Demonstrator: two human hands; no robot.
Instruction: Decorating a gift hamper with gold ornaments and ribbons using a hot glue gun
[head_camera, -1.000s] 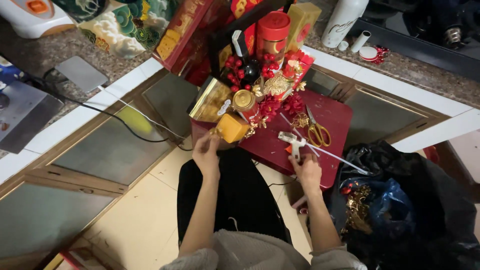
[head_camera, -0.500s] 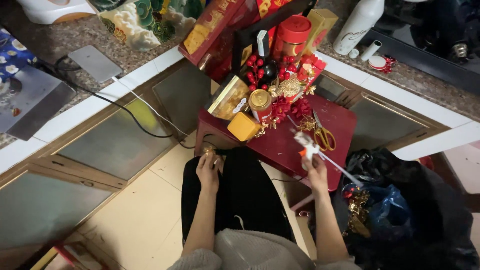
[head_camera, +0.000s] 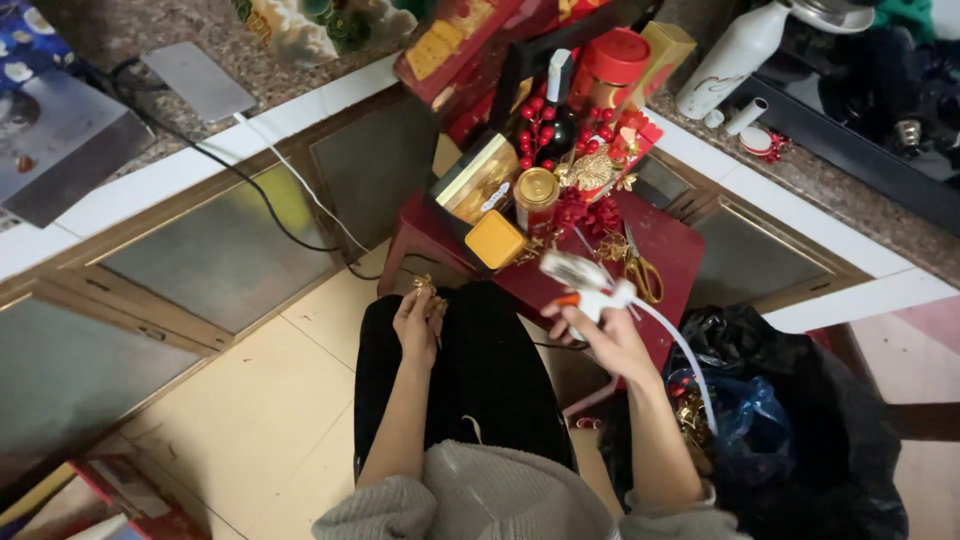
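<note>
– Glue gun (head_camera: 590, 285) first: where was it?

– You had it in your right hand (head_camera: 605, 340), up over the near edge of the red table (head_camera: 670, 250). Your grip was closed tight around its handle. Its white cord (head_camera: 690, 360) hung down past your arm, by the black bag (head_camera: 800, 400).

– And your other hand?

– Your left hand (head_camera: 418, 325) was down by your knee, away from the table. Its grip was pinched narrow on a small gold piece (head_camera: 424, 283).

– So which step was that?

– I think you were getting ready to glue. The gun and the gold piece were well apart, so no glue had gone on yet, as far as I could see.

– What did the next move need?

– The two hands had to come close together. The tip had to touch just the right spot on the gold piece, with your fingers kept off the hot end. The gold tin (head_camera: 536, 190) and yellow box (head_camera: 495, 240) sat near, so you needed care not to bump them.
</note>
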